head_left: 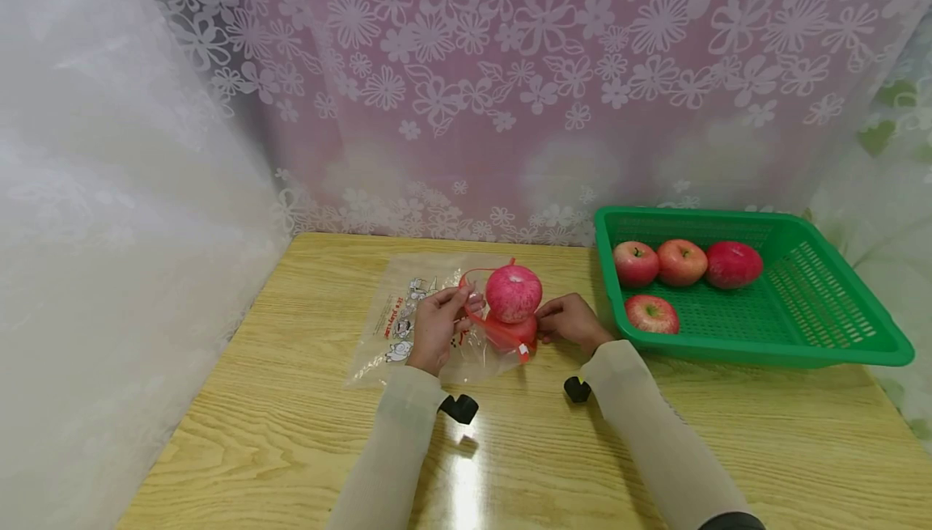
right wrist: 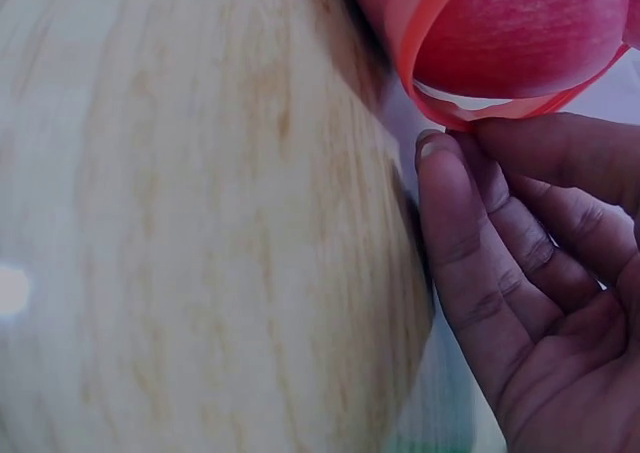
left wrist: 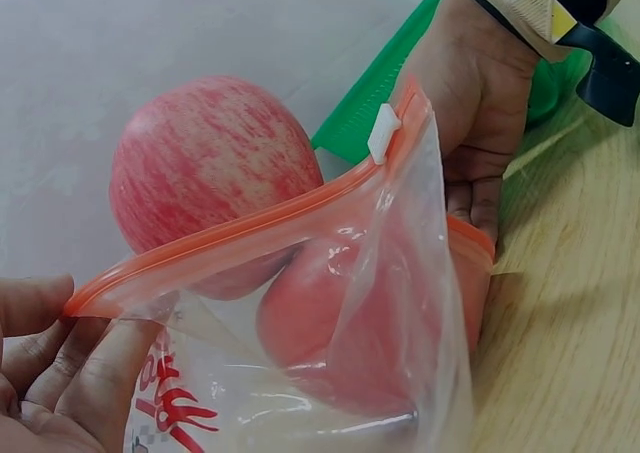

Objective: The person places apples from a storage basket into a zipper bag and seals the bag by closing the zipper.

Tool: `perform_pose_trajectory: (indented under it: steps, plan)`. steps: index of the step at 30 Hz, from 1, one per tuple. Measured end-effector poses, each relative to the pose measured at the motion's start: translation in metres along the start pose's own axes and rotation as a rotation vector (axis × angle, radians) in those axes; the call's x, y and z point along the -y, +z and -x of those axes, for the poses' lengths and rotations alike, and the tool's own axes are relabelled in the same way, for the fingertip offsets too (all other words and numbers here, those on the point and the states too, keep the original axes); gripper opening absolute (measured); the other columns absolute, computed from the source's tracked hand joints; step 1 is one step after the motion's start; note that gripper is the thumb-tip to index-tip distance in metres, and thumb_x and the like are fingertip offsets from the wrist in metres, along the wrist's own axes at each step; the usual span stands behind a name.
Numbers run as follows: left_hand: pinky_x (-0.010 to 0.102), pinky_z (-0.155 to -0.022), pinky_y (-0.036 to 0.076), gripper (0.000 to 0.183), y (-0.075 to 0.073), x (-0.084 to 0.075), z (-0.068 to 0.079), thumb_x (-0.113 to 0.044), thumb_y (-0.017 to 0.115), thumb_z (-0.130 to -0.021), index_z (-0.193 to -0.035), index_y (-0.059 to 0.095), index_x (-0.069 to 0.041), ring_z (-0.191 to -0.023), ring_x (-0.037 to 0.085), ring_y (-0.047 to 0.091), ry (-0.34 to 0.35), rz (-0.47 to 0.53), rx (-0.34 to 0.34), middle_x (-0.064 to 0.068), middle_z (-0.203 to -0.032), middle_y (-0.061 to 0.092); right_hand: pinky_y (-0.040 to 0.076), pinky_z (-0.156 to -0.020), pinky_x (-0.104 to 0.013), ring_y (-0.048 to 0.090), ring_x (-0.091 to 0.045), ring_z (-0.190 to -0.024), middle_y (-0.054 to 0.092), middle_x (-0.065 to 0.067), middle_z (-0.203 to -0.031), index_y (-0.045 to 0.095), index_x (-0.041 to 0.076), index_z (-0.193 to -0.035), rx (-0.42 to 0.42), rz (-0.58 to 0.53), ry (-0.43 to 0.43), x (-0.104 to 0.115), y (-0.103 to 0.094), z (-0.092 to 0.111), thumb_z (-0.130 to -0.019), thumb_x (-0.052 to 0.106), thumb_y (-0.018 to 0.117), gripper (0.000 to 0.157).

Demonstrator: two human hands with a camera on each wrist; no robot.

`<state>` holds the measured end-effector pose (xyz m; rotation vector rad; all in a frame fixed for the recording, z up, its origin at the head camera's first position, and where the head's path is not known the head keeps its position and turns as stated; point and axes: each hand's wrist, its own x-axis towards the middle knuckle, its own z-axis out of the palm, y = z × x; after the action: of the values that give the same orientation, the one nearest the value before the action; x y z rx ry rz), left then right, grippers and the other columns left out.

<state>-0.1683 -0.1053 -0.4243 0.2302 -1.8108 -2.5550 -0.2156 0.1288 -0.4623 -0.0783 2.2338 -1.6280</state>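
Observation:
A clear plastic slider bag [head_left: 371, 356] with an orange-red zip edge [left wrist: 235, 218] and printed cartoon figures lies on the table, its mouth spread. My left hand [head_left: 435, 328] pinches one side of that edge between thumb and fingers. On the opposite side, my right hand [right wrist: 545, 263] pinches the orange rim between thumb and forefinger. One red apple [left wrist: 210, 163] sits at the opening, partly above the zip edge. Below it, a second apple [left wrist: 345, 328] shows through the plastic inside the bag. The white slider [left wrist: 383, 133] is at one end of the zip.
At the right stands a green plastic basket [head_left: 757, 357] holding several apples [head_left: 681, 263], close to my right hand. Behind the wooden table [head_left: 247, 433] hangs a pink flowered curtain [head_left: 451, 133]. Black wrist mounts [head_left: 460, 409] stick out beneath both sleeves.

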Motion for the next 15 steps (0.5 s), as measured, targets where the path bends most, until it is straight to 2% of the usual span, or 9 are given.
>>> perform_pose_trajectory:
  steps: [10,15]
  plan:
    - [0.021,-0.063,0.057,0.029,-0.0022,-0.0061,-0.0003,-0.01,0.057,-0.098,-0.117,0.063,0.01,-0.079,0.015,0.072,0.007,0.029,0.01,0.016,-0.096,0.072,0.06,-0.065,-0.036,0.065,-0.02,-0.064,0.067,-0.011,-0.078,0.065,-0.015,-0.101,0.001,-0.014,-0.019,0.0037,-0.0027,0.0021,-0.09,-0.005,0.06,0.016]
    - [0.022,-0.064,0.058,0.029,-0.0032,-0.0085,-0.0012,-0.011,0.058,-0.097,-0.116,0.063,0.011,-0.079,0.016,0.072,0.018,0.017,-0.009,0.015,-0.093,0.072,0.06,-0.068,-0.038,0.067,-0.021,-0.066,0.068,-0.011,-0.081,0.063,-0.016,-0.103,0.002,-0.029,-0.032,0.0052,-0.0044,0.0031,-0.091,-0.005,0.058,0.017]
